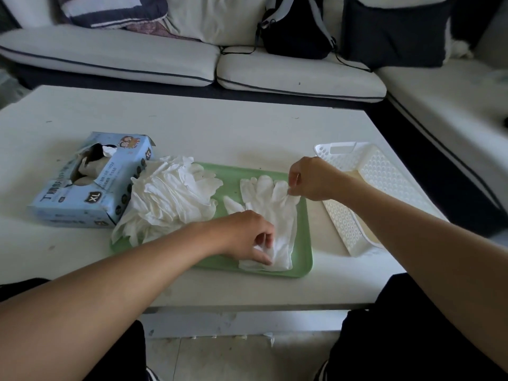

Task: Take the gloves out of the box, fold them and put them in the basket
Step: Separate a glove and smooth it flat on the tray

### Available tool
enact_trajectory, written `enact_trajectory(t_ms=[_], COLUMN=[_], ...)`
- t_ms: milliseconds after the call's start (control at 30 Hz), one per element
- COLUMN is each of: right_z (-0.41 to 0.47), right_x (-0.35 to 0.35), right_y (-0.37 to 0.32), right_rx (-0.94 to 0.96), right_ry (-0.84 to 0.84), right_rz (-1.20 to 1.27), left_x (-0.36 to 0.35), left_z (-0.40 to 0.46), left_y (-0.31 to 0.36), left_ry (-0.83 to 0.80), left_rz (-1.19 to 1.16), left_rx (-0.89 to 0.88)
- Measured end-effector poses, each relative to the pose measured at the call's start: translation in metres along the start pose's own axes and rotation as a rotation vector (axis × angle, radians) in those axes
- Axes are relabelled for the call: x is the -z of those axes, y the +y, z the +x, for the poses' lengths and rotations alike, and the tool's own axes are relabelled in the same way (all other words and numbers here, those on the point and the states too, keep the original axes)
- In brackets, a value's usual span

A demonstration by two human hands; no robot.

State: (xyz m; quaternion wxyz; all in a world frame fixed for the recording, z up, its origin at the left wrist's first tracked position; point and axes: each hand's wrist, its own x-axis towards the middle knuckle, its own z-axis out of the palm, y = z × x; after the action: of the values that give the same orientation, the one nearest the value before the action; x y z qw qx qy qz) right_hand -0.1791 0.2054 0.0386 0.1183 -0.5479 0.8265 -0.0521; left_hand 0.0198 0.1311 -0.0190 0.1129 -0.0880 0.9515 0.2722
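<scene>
Glove stretched flat between two hands

Box (92,178) lies at the table's (220,127) left, blue, marked XL, its torn top open with white showing inside. Just right of it, a loose pile (170,196) of white gloves spills over the left end of a green tray (305,243), partly touching the box. On the tray's right half one glove (275,213) lies flat, fingers pointing away from the person. Left hand (247,236) pinches its cuff end at the near edge, fingers curled on the crumpled material. Right hand (310,178) pinches a fingertip of the same glove at the far end, thumb and forefinger closed on it. Basket (365,193), white and perforated, sits just right of the tray, apart from it. Behind the table runs a sofa (165,64) with a dark bag (297,34) on it.
</scene>
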Motion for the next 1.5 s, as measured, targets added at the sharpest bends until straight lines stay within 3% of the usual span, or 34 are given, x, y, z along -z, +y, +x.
enact_trajectory(t_ms=[167, 333, 500, 600, 733, 1033, 1100, 1167, 1267, 1333, 1400, 1500], right_z=[-0.072, -0.094, -0.095, -0.091, -0.085, -0.078, -0.073, -0.067, -0.066, -0.068, -0.070, -0.072], right_x=[-0.009, -0.035, -0.043, -0.049, -0.049, -0.057, -0.037, -0.011, 0.023, 0.041, 0.050, 0.058], right_y=[-0.031, -0.036, -0.030, -0.029, -0.026, -0.019, -0.017, -0.011, -0.003, 0.000, -0.002, -0.003], right_rx=[0.086, 0.137, 0.159, 0.204, 0.240, 0.275, 0.264, 0.153, 0.087, 0.107, 0.128, 0.110], right_ry=[-0.431, -0.271, -0.214, -0.170, -0.207, -0.252, -0.284, -0.300, -0.189, -0.131, -0.117, -0.073], right_rz=[0.135, -0.019, -0.001, -0.076, -0.119, -0.088, 0.002, 0.306, 0.887, 1.093, 1.215, 1.382], left_x=[0.012, -0.004, -0.021, -0.028, -0.031, -0.014, -0.001, 0.023, 0.055, 0.068, 0.074, 0.079], left_z=[-0.016, -0.027, -0.029, -0.028, -0.024, -0.018, -0.015, -0.012, -0.014, -0.013, -0.012, -0.006], left_y=[0.014, 0.015, 0.013, 0.011, 0.013, 0.028, 0.028, 0.029, 0.037, 0.044, 0.052, 0.064], left_ry=[0.095, 0.003, 0.110, 0.157, 0.231, 0.144, 0.173, 0.213, 0.356, 0.430, 0.459, 0.530], left_rz=[0.188, 0.230, 0.044, 0.045, 0.084, 0.219, 0.112, -0.125, -0.722, -1.058, -1.193, -1.204], left_rx=[0.142, 0.206, 0.175, 0.162, 0.150, 0.170, 0.198, 0.257, 0.224, 0.166, 0.127, 0.102])
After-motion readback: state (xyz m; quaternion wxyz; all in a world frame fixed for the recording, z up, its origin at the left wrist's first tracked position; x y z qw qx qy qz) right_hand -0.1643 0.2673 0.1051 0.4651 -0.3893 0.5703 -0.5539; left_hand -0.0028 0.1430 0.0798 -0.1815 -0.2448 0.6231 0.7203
